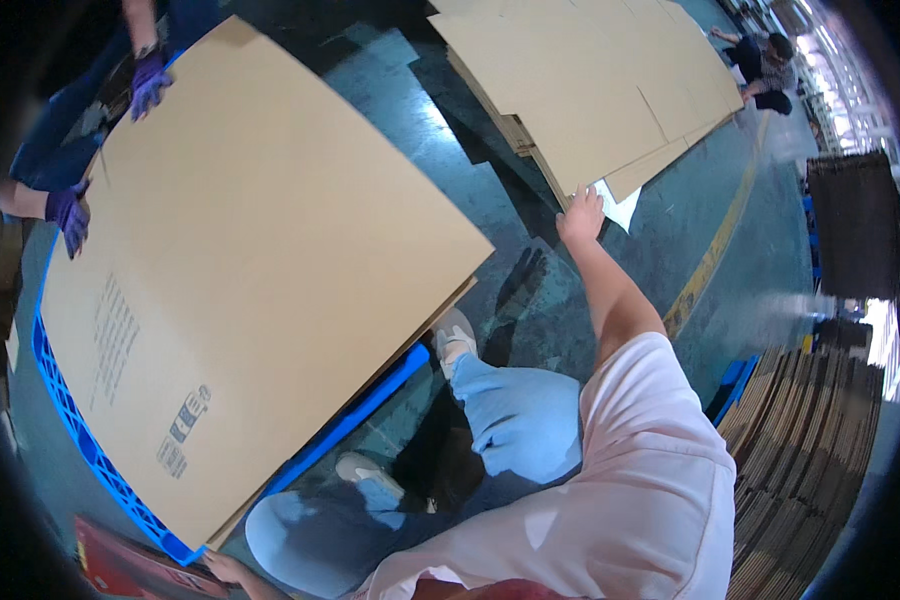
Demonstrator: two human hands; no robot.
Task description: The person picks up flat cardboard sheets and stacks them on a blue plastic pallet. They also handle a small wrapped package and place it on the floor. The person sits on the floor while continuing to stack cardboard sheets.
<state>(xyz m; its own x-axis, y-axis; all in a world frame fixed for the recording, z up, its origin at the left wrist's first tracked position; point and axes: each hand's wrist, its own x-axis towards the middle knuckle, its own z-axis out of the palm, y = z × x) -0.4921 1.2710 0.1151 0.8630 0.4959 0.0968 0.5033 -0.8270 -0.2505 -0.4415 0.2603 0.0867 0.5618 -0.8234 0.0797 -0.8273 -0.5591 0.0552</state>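
Observation:
A large flat cardboard sheet [260, 240] with dark print lies over a blue plastic pallet [80, 430] on my left. My left hand [228, 568] closes on the sheet's near corner, its fingertips partly hidden at the edge. My right arm is stretched forward. At the near corner of another cardboard stack [610, 90], my right hand [582, 215] has its fingers extended, beside a white paper [620, 205]. Whether it touches the stack is unclear. A co-worker's purple-gloved hands [148, 85] rest along the far left edge of the printed sheet.
Bundled cardboard [805, 470] stands piled at the lower right, near a blue pallet edge [732, 388]. A dark stack [855, 225] is farther off on the right. Another person [765, 70] crouches beyond the far stack. A yellow line [715, 250] crosses the green floor.

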